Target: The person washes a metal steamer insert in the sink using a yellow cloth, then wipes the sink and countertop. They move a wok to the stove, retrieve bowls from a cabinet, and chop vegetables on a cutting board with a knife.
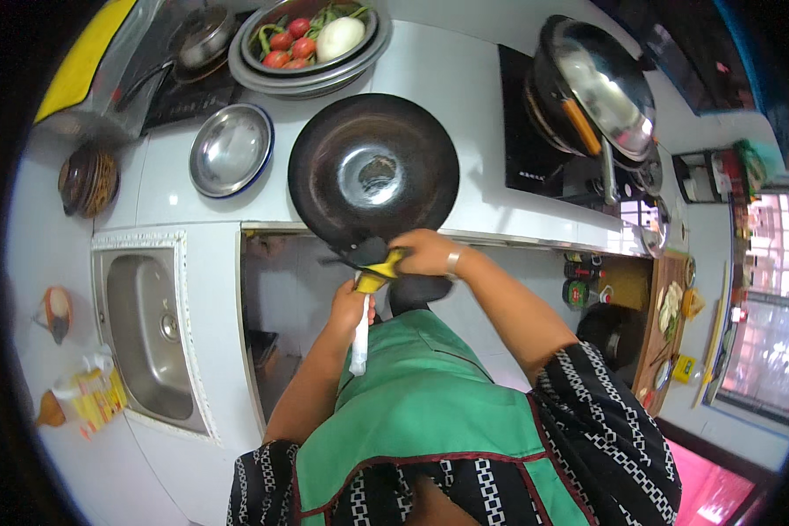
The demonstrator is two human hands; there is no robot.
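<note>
a yellow-and-white crumpled packet [92,396] lies on the table near left, beside the sink [149,337]; a small yellow box [685,368] sits far right.

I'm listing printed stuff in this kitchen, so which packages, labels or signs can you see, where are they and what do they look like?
Packet: left of the sink, flat, yellow and white with red marks.
Bottles: under the counter's right end, green and red labels, too small to describe further.
Box: far right, small, yellow.
No screens or signs visible.
</note>
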